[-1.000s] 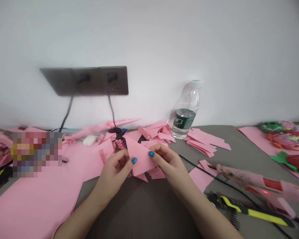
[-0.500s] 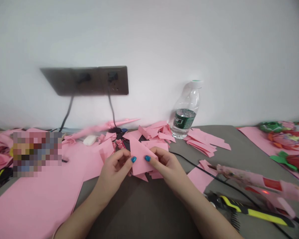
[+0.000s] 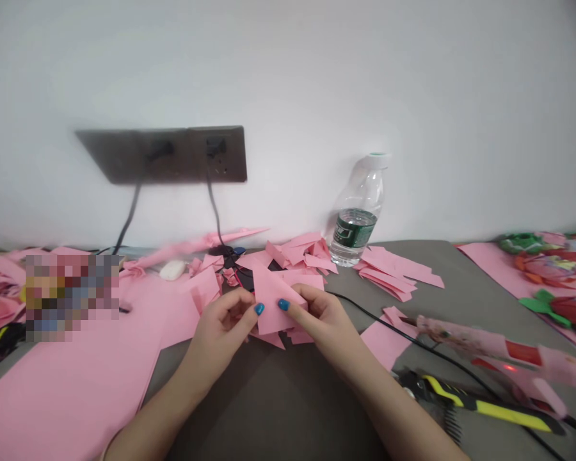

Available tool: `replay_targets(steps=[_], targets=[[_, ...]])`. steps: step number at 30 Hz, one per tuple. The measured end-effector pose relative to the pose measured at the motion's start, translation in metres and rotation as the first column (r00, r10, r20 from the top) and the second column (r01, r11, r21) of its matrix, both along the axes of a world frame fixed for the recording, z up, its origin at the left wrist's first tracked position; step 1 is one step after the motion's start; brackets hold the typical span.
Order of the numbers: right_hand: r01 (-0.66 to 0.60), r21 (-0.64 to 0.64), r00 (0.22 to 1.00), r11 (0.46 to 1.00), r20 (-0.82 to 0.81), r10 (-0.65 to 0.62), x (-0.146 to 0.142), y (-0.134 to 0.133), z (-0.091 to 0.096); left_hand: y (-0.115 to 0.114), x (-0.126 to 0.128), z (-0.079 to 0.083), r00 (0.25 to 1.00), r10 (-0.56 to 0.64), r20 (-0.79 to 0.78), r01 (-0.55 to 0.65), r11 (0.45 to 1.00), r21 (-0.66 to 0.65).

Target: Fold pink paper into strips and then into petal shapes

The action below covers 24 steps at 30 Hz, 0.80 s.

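Note:
Between my two hands is a small piece of pink paper [image 3: 272, 304], held up above the grey table. My left hand [image 3: 228, 326] pinches its left edge, the thumb lying in front and the fingers curled behind. On the other side, my right hand [image 3: 319, 317] has its thumb on the front of the paper, with its fingers bent behind the right edge. Several pink paper scraps [image 3: 295, 250] lie on the table just beyond the hands.
A water bottle [image 3: 358, 221] stands by the wall. At right lie a pink glue gun [image 3: 484, 342] with a red light, a yellow-and-black handled tool [image 3: 489, 410] and paper flowers [image 3: 552, 266]. Large pink sheets [image 3: 86, 378] cover the left. Cords run from a wall socket [image 3: 221, 153].
The pink paper has shifted very slightly to the right between my fingers. Both hands keep nearly the same place and grip.

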State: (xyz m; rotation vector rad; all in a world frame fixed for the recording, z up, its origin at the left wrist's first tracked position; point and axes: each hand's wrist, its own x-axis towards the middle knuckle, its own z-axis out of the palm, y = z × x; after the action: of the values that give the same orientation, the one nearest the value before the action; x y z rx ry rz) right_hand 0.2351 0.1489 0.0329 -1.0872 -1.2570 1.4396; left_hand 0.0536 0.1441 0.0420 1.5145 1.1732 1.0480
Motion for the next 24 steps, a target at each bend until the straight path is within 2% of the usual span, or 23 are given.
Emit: replay_targets(steps=[10, 19, 24], targets=[[0.027, -0.049, 0.999, 0.998, -0.020, -0.028, 0.0009, -0.0002, 0.0012, -0.0029, 0.0017, 0.0024, 0.998, -0.042, 0.041, 0.043, 0.999, -0.018], [-0.013, -0.051, 1.000, 0.999, -0.009, 0.013, -0.0002, -0.0009, 0.0008, -0.0023, 0.0009, -0.0004, 0.997, -0.073, -0.035, 0.073, 0.997, 0.024], [-0.076, -0.043, 0.997, 0.996, -0.003, 0.076, -0.0010, -0.0025, -0.0013, -0.0036, 0.0018, -0.0011, 0.989, -0.101, -0.103, 0.107, 0.993, 0.051]])
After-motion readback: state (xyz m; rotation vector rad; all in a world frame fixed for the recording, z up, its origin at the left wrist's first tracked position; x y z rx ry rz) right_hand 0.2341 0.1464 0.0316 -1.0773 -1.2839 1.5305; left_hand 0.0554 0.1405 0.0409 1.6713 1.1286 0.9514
